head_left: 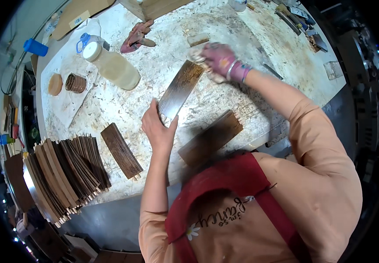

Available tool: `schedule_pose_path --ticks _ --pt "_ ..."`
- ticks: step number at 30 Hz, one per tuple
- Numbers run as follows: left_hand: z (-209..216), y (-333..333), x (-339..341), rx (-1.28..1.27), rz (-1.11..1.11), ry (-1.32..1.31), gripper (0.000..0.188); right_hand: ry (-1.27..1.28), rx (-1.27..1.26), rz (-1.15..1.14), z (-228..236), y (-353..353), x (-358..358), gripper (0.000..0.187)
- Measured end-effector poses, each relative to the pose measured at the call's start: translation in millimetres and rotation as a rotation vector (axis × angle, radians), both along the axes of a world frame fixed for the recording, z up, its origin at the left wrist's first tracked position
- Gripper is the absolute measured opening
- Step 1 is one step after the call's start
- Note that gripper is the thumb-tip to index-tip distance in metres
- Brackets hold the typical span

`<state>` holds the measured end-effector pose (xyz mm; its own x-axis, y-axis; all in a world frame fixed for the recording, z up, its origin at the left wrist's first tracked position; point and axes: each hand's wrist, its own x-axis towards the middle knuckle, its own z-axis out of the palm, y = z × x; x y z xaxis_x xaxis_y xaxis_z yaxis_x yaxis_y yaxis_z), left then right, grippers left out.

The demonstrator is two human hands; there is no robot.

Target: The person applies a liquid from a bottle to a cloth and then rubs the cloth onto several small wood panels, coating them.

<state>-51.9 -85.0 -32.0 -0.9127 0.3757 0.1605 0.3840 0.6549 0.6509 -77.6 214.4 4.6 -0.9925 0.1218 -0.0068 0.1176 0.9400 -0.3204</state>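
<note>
A dark brown wooden board (179, 90) lies slantwise on the stained white worktable (154, 72), its near part shiny. My bare left hand (158, 127) holds the board's near end, thumb on one side and fingers on the other. At the far end my right hand (222, 61), in a pink-purple glove, is closed on a pale, crumpled rag (210, 69); it is somewhat blurred. The rag touches or nearly touches the board's far corner. A second brown board (211, 136) with small pegs at its end lies near my body. Another pegged board (121, 150) rests left of my left hand.
Many pegged boards (62, 173) stand in a row at the table's left edge. Farther back are a large jar (117, 70) of cloudy liquid, a blue-lidded jug (84, 41), a brown tin (75, 83), a crumpled glove (137, 37) and a small block (198, 40).
</note>
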Motion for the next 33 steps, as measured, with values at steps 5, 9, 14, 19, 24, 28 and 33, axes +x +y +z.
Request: schedule_pose_path --ticks 5,9,14,19,24,28,33 --pt "10.3 -22.6 -14.7 0.597 0.018 -1.135 0.054 0.381 -0.172 0.112 30.1 9.5 15.5 0.025" --pt "10.3 -34.9 -27.6 0.868 0.103 -1.482 0.055 0.161 0.076 0.531 21.2 -123.4 8.2 0.014" --pt "0.0 -39.6 -23.5 1.097 0.064 -1.547 0.059 0.500 0.012 0.620 -29.6 -106.3 -3.5 0.014" --pt "6.7 -25.9 -25.7 0.917 0.130 -1.457 0.057 0.047 0.162 0.349 -5.1 -53.1 -16.4 0.012" --pt "14.2 -23.6 -15.9 0.951 0.192 -1.373 0.057 0.427 -0.027 0.738 -17.1 -137.9 20.9 0.010" --pt "1.0 -26.3 -20.2 0.890 0.168 -1.405 0.061 0.350 -0.061 0.436 -14.6 -71.7 -4.2 0.011" --pt "3.9 -23.6 -16.9 0.939 0.244 -1.369 0.060 0.304 0.152 0.725 -7.5 -124.7 27.0 0.010"
